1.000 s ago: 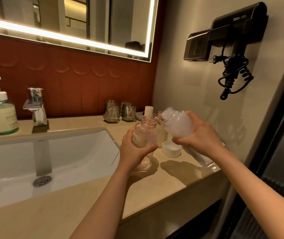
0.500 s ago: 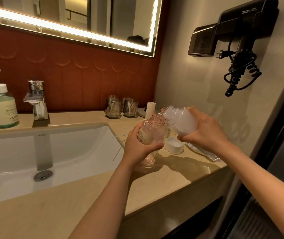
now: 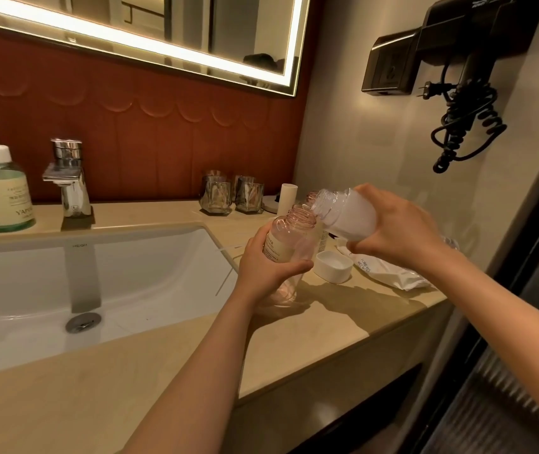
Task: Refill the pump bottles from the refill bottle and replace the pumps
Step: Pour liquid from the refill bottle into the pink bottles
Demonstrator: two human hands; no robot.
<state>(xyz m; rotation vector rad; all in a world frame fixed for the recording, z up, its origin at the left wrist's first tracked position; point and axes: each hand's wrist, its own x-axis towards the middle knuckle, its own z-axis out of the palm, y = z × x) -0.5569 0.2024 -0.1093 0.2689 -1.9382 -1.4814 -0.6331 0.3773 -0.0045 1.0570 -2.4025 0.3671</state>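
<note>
Near the counter's right end, beside the sink, the pump bottle leans in the left hand, fingers curled round it. The refill bottle, gripped by the right hand, has tipped closer than a second ago, its mouth just beside the open neck.

Bench fixtures noted.
Chrome faucet behind white sink, left; two tumblers at centre back; lit mirror along top; black hair dryer wall-mounted upper right; wipes packet right of centre.

Pink-tinted pump bottle; milky-white refill bottle; white cap; rust-red scalloped wall.
</note>
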